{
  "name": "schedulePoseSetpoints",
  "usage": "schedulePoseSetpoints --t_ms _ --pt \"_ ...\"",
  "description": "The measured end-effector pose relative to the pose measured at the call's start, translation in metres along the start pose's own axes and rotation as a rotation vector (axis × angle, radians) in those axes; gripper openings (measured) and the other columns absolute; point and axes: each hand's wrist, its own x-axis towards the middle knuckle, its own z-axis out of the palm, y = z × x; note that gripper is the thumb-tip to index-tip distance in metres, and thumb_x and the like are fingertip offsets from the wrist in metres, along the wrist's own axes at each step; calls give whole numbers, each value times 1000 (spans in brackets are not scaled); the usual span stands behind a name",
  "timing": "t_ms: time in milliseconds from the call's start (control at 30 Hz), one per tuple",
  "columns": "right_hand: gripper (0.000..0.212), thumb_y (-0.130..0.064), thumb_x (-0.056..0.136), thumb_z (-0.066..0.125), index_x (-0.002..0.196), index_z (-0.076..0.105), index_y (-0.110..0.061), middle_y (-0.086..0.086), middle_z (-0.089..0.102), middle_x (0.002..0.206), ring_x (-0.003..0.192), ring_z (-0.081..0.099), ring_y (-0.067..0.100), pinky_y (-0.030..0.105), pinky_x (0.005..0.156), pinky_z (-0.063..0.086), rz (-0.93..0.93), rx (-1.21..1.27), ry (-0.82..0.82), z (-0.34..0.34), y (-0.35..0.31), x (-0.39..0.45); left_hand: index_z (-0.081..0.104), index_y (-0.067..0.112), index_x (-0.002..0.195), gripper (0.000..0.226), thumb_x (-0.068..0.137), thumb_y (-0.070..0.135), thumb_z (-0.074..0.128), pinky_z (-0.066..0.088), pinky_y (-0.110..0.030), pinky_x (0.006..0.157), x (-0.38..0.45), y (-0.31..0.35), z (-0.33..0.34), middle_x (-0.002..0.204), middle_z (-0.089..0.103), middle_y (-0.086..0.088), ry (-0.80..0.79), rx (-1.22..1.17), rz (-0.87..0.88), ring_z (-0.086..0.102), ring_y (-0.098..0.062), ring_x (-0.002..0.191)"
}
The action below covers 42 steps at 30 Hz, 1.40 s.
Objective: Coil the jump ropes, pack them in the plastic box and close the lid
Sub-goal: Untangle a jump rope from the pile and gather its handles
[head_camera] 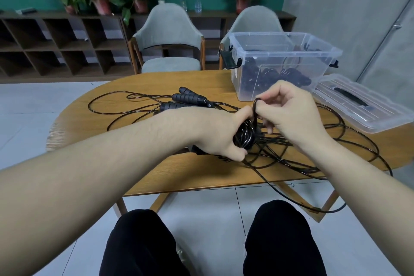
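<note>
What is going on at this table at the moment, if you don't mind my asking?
A person is winding a black jump rope into a coil. The left hand grips the coiled bundle just above the wooden table, while the right hand pinches a loop of cord above it. More loose rope and handles lie on the table. The clear plastic box stands open with coiled ropes inside, its lid lying beside it.

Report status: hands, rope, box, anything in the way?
Left hand grips coiled rope bundle; right hand pinches rope loop above it. Box open, lid beside it. Loose ropes tangled across table.
</note>
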Motion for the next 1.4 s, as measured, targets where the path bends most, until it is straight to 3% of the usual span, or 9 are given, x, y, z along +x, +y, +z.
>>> schedulePoseSetpoints --t_ms 100,200,300,400,567,833,1000,1200,1400 --pt "13 -10 87 73 82 66 -19 2 70 69 52 66 19 43 55 60 -50 -21 -32 1 -1 -3 8 28 144 85 87 55 65 59 -46 69 4 -10 4 84 65 -8 -4 -89 -91 67 -31 73" --pt "30 -8 92 66 93 57 -36 -10 67 84 56 66 13 46 62 60 -170 -44 -9 10 -1 -8 2 30 153 92 90 56 63 52 -33 63 4 -9 5 84 66 -7 4 -109 -145 64 -22 69" --pt "45 -9 91 63 91 48 -51 -10 64 89 63 68 18 51 62 57 -305 -4 20 21 -5 -11 24 21 148 73 93 55 58 40 -32 65 11 -2 -3 87 60 -3 58 -26 -163 55 -19 72" --pt "54 -9 90 63 91 44 -59 -9 64 90 76 68 23 50 64 57 -411 -1 14 28 -5 -11 38 22 115 40 95 51 55 37 -34 65 17 -4 -15 81 54 -2 30 -5 -208 50 -21 73" --pt "21 -17 92 65 98 51 -32 -1 68 92 78 61 13 41 67 55 -550 -311 -45 21 13 -6 31 28 139 62 91 56 59 46 -37 78 17 -14 -1 113 54 -7 74 1 -265 52 -29 88" --pt "6 -19 92 69 96 70 -24 -17 66 92 88 64 10 26 74 54 -349 -277 -6 13 18 19 32 41 147 79 82 63 70 46 -27 90 22 -26 18 132 61 6 275 -489 -225 59 -14 108" --pt "21 -12 96 59 104 65 -31 -15 64 102 91 65 7 18 73 54 -158 -126 12 10 17 44 45 42 135 68 78 54 80 43 -19 85 35 -30 14 122 63 12 324 -793 -221 61 -7 105" --pt "40 -18 98 56 136 55 -26 -11 62 126 106 58 -1 29 94 52 75 -141 37 -2 33 59 44 42 133 67 78 52 81 61 -33 65 52 -31 4 107 72 -3 325 -1163 -232 72 -20 70" --pt "41 -33 100 53 141 52 -30 -11 59 134 122 55 9 44 104 49 223 -140 24 -9 31 71 37 37 139 63 89 44 74 59 -37 62 74 -20 -11 107 70 -18 343 -1464 -179 68 -31 71"
